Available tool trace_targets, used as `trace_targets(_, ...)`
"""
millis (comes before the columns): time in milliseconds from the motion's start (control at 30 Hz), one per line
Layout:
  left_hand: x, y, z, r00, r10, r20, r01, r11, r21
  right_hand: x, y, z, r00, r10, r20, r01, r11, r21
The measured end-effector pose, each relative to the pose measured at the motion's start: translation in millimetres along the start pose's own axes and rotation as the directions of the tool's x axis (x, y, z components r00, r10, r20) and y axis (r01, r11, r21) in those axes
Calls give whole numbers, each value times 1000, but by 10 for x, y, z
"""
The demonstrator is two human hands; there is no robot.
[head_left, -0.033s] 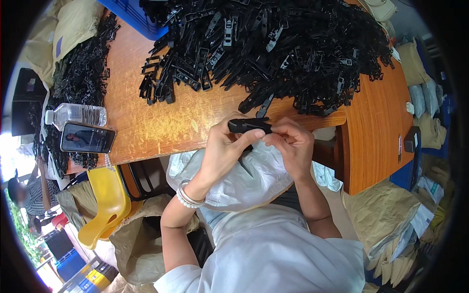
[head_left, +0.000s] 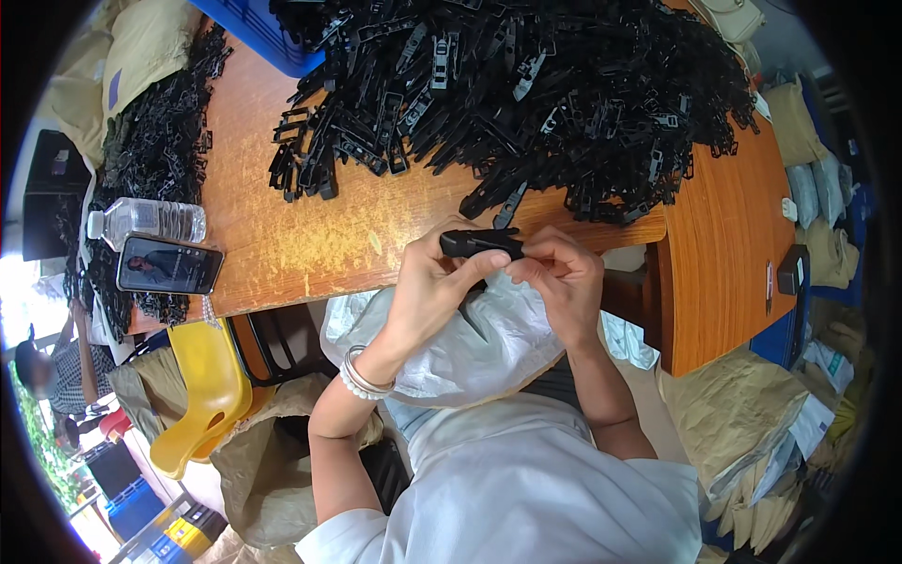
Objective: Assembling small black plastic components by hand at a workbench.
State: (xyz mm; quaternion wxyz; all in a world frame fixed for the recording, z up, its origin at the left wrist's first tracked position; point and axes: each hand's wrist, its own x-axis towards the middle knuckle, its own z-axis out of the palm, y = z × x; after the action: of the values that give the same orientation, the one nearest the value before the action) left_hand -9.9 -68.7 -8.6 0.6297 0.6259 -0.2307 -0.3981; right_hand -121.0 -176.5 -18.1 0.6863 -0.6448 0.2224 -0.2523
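Observation:
Both hands meet at the near edge of a wooden table [head_left: 310, 235]. My left hand [head_left: 427, 287], with a pearly bracelet on its wrist, grips a short black plastic clip [head_left: 477, 242] from the left and below. From the right, the fingertips of my right hand [head_left: 564, 273] pinch the same clip at its end. Just beyond the hands a large heap of black plastic clips [head_left: 526, 94] covers the far half of the table. A white plastic bag [head_left: 470, 343] lies open in my lap under the hands.
A second pile of black parts [head_left: 150, 160], a water bottle [head_left: 150, 221] and a phone [head_left: 169, 266] lie at the table's left end. A blue crate [head_left: 254, 38] stands at the back. A yellow chair [head_left: 202, 395] and brown sacks [head_left: 742, 414] flank me.

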Motion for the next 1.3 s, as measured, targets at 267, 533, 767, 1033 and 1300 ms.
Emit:
trace_targets(267, -16, 76, -24, 989, 130, 75, -132, 991, 13, -8, -56, 31, 976, 214, 47, -219, 942, 254)
trace_targets(533, 538, 261, -461, 779, 536, 326, -626, 689, 366, 16, 56, 23, 990, 139, -8, -134, 965, 227)
trace_targets(767, 2086, 527, -1650, 636, 770, -57, -179, 218, 959, -92, 10, -1, 991, 133, 32, -136, 976, 168)
trace_targets(1033, 2446, 582, -1536, 759, 648, -70, 142, -59, 988, -130, 74, 53, 971, 200, 132, -224, 954, 199)
trace_targets(1300, 2322, 503, -1643, 704, 710, -38, 83, -28, 996, -159, 45, 67, 976, 166, 139, -192, 961, 201)
